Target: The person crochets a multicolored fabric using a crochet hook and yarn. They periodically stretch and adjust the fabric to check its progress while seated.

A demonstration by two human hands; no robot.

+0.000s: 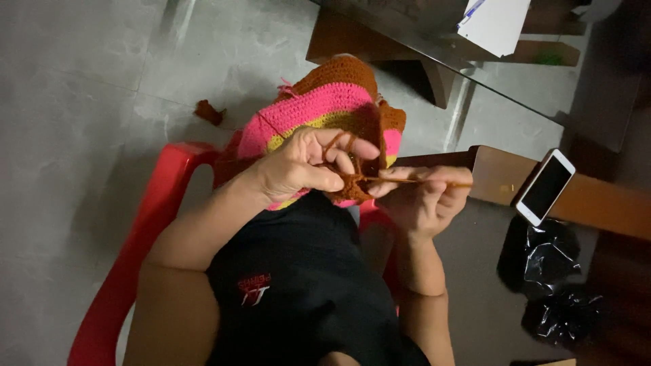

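While gripped, crochet hook (417, 180) horizontal, tip leftward

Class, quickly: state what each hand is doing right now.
Left hand: closed, pinching the striped brown, pink and yellow crocheted piece.
Right hand: closed on the thin crochet hook.

home, tiled floor (81, 61), red plastic chair (146, 224)

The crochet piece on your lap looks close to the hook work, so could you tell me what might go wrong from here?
1. The brown yarn is looped over the left hand fingers; it may tighten or slip off, making stitches uneven.
2. The thin crochet hook, pinched in the right hand, could split the yarn or drop its loop.
3. The phone lies near the edge of the wooden table; an elbow nudge might knock it down.
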